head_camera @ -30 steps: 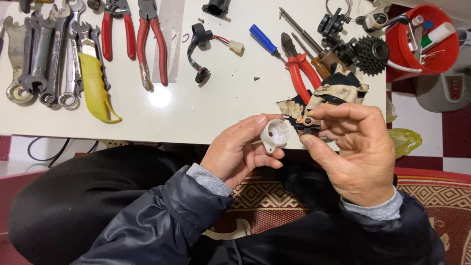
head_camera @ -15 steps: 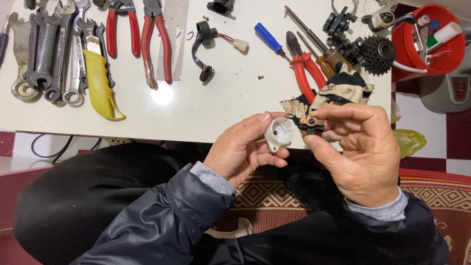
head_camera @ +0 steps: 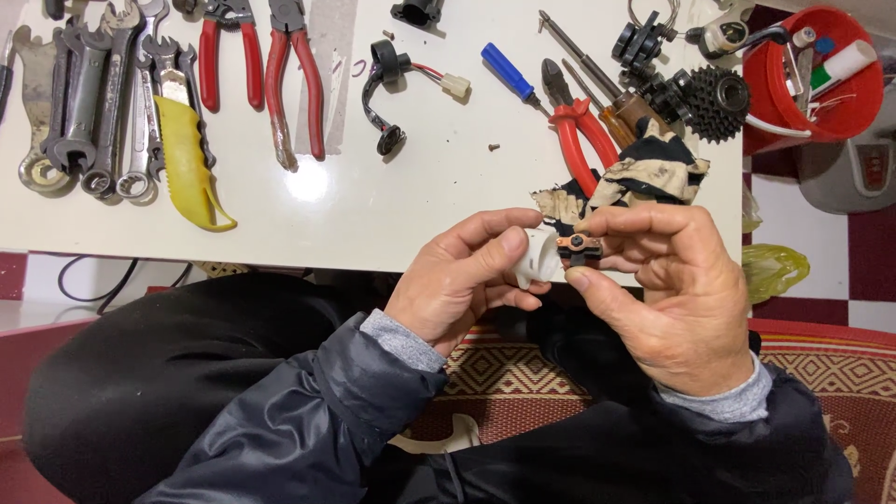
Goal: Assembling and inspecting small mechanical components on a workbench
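We hold a small white plastic part (head_camera: 536, 258) in our left hand (head_camera: 464, 280), fingers and thumb curled closed around its rounded body, so that only its right side shows past the thumb. Our right hand (head_camera: 674, 294) pinches a small copper-and-black piece (head_camera: 579, 244) between thumb and forefinger, pressed right against the white part's open end; the two hands meet there, just over the near edge of the tabletop (head_camera: 401, 205). The copper piece is a short flat bar with a dark round knob at its middle. Just beyond our right hand lies a crumpled black-and-tan rag (head_camera: 644, 175), and past it red-handled cutters (head_camera: 577, 126), a blue-handled screwdriver (head_camera: 509, 73) and a dark toothed sprocket cluster (head_camera: 717, 96). Farther right stands a red bucket (head_camera: 770, 103) with odds and ends in it. Well beyond our left hand rest a yellow-handled knife (head_camera: 191, 163), a row of steel spanners (head_camera: 89, 103) and two red-handled pliers (head_camera: 266, 70). The tabletop is white and glossy with a glare spot; below our hands we see dark sleeves and a red patterned rug (head_camera: 821, 359).
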